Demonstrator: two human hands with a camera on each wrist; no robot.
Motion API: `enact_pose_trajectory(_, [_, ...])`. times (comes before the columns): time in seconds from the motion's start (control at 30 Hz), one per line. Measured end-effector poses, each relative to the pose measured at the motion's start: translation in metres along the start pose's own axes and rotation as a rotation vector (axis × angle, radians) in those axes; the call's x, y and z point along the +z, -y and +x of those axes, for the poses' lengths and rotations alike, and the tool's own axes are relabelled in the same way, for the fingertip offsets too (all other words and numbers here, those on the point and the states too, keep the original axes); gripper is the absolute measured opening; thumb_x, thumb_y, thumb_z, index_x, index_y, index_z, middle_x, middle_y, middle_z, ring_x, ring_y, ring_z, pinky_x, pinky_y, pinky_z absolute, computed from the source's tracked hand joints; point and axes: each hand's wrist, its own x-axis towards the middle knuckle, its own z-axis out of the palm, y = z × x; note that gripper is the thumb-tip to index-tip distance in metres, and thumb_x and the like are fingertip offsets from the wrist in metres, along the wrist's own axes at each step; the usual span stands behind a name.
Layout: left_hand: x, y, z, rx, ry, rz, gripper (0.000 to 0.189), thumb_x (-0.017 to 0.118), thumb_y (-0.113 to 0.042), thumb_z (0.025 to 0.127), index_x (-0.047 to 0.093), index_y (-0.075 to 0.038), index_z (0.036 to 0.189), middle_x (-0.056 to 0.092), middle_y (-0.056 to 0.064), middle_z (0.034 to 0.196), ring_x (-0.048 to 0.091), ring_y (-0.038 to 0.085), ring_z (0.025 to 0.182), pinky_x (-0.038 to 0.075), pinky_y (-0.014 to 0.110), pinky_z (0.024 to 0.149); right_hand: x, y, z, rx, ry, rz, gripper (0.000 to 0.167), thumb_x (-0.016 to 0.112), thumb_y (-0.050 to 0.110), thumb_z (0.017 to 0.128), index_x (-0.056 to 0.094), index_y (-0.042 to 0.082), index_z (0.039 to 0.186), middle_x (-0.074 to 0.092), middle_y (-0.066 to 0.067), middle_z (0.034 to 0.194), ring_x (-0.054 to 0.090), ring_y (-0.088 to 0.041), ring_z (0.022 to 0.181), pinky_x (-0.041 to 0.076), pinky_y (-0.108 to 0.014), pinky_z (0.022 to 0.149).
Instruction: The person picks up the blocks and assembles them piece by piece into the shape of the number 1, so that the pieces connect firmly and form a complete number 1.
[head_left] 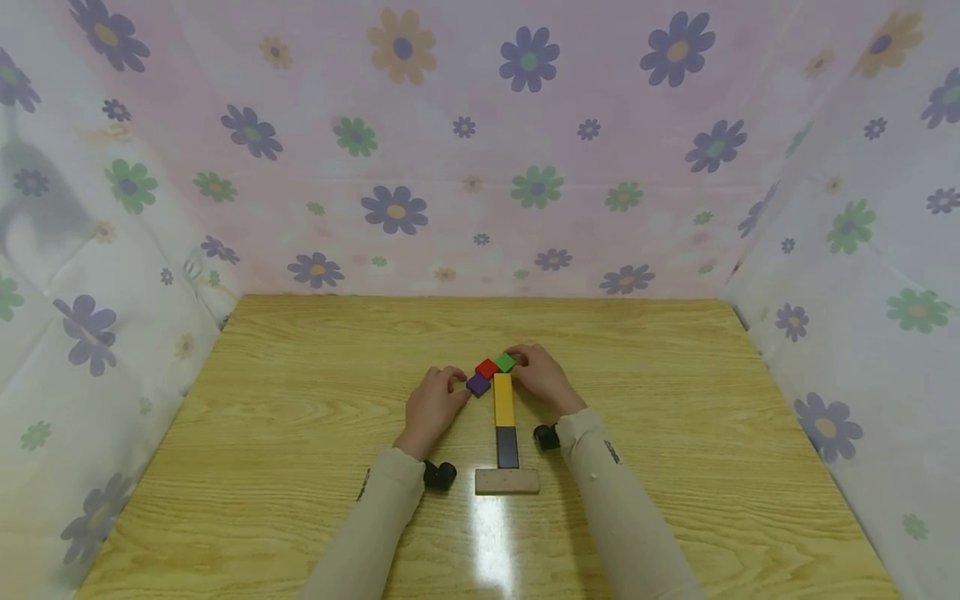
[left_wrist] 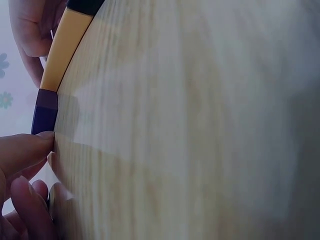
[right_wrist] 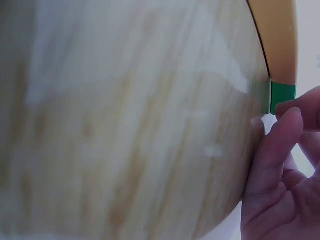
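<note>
Small square blocks run in a slanting row: purple (head_left: 477, 384), red (head_left: 487, 367) and green (head_left: 505, 362). My left hand (head_left: 433, 404) pinches the purple block's left corner; in the left wrist view the thumb (left_wrist: 30, 150) touches its end. At the row's other end, the thumb and index finger of my right hand (head_left: 542, 377) hold the green block. Below the row lies a long yellow block (head_left: 503, 400), then a dark grey block (head_left: 507, 447) end to end with it. A beige wooden bar (head_left: 507, 482) lies crosswise at the bottom.
The blocks lie on a wood-grain table (head_left: 300, 350). Flower-patterned cloth (head_left: 450, 167) hangs behind the table and along both sides. A black wrist camera (head_left: 441, 476) sits by the left cuff and another black camera (head_left: 547, 437) by the right cuff.
</note>
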Motion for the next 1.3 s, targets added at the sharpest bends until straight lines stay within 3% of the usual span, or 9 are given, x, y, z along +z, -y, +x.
enact_pose_trajectory(0.27, [0.004, 0.003, -0.003, -0.024, 0.012, -0.01, 0.02, 0.066, -0.031, 0.079, 0.063, -0.022, 0.097, 0.045, -0.003, 0.08, 0.044, 0.014, 0.066, 0.033, 0.029, 0.055, 0.001, -0.007, -0.001, 0.015, 0.04, 0.084, 0.039, 0.046, 0.007, 0.085, 0.053, 0.011, 0.122, 0.049, -0.011, 0.117, 0.047, -0.023, 0.098, 0.039, -0.04, 0.082])
enact_pose_trajectory(0.4, [0.006, 0.004, -0.004, 0.009, 0.017, -0.031, 0.021, 0.066, -0.029, 0.079, 0.063, -0.021, 0.099, 0.047, -0.002, 0.084, 0.045, 0.014, 0.069, 0.035, 0.029, 0.058, -0.004, -0.012, -0.001, 0.038, 0.044, 0.17, 0.038, 0.042, 0.008, 0.087, 0.052, 0.012, 0.124, 0.048, -0.011, 0.122, 0.046, -0.024, 0.1, 0.038, -0.039, 0.08])
enact_pose_trajectory(0.53, [0.005, 0.004, -0.006, 0.034, 0.018, -0.064, 0.021, 0.067, -0.026, 0.078, 0.064, -0.019, 0.097, 0.048, 0.0, 0.087, 0.047, 0.014, 0.074, 0.037, 0.03, 0.062, -0.009, -0.017, 0.0, 0.057, 0.055, 0.231, 0.036, 0.041, 0.01, 0.09, 0.051, 0.011, 0.124, 0.05, -0.011, 0.118, 0.046, -0.023, 0.088, 0.038, -0.034, 0.07])
enact_pose_trajectory(0.7, [0.006, 0.004, -0.008, 0.051, 0.035, -0.113, 0.021, 0.068, -0.025, 0.077, 0.065, -0.016, 0.096, 0.05, 0.001, 0.088, 0.048, 0.014, 0.079, 0.039, 0.031, 0.065, -0.014, -0.027, -0.003, 0.109, 0.064, 0.396, 0.035, 0.04, 0.011, 0.092, 0.048, 0.009, 0.126, 0.053, -0.016, 0.096, 0.047, -0.023, 0.069, 0.042, -0.031, 0.06])
enact_pose_trajectory(0.9, [0.008, 0.007, -0.01, 0.062, 0.076, -0.149, 0.021, 0.066, -0.026, 0.078, 0.064, -0.016, 0.098, 0.048, 0.0, 0.09, 0.048, 0.014, 0.078, 0.039, 0.032, 0.066, -0.023, -0.042, -0.01, 0.19, 0.042, 0.64, 0.036, 0.041, 0.013, 0.094, 0.042, 0.004, 0.129, 0.052, -0.022, 0.095, 0.054, -0.025, 0.078, 0.048, -0.034, 0.071])
enact_pose_trajectory(1.1, [0.001, 0.016, -0.024, 0.072, 0.147, -0.186, 0.021, 0.063, -0.026, 0.081, 0.062, -0.016, 0.1, 0.049, 0.0, 0.091, 0.05, 0.014, 0.082, 0.041, 0.033, 0.072, -0.028, -0.052, -0.027, 0.197, 0.047, 0.583, 0.038, 0.045, 0.017, 0.094, 0.043, 0.003, 0.129, 0.055, -0.021, 0.106, 0.056, -0.027, 0.09, 0.046, -0.037, 0.078])
enact_pose_trajectory(1.23, [-0.011, 0.022, -0.034, 0.075, 0.197, -0.177, 0.026, 0.06, -0.029, 0.083, 0.061, -0.014, 0.104, 0.049, 0.002, 0.095, 0.049, 0.016, 0.088, 0.041, 0.036, 0.075, -0.033, -0.051, -0.045, 0.168, 0.073, 0.526, 0.039, 0.045, 0.019, 0.094, 0.043, 0.004, 0.13, 0.053, -0.02, 0.117, 0.054, -0.029, 0.101, 0.043, -0.04, 0.084])
enact_pose_trajectory(1.3, [-0.018, 0.026, -0.037, 0.057, 0.191, -0.153, 0.03, 0.057, -0.032, 0.085, 0.059, -0.013, 0.109, 0.049, 0.004, 0.098, 0.05, 0.017, 0.089, 0.041, 0.036, 0.074, -0.036, -0.049, -0.054, 0.146, 0.078, 0.485, 0.041, 0.044, 0.022, 0.094, 0.043, 0.005, 0.131, 0.05, -0.019, 0.121, 0.052, -0.03, 0.104, 0.042, -0.042, 0.085])
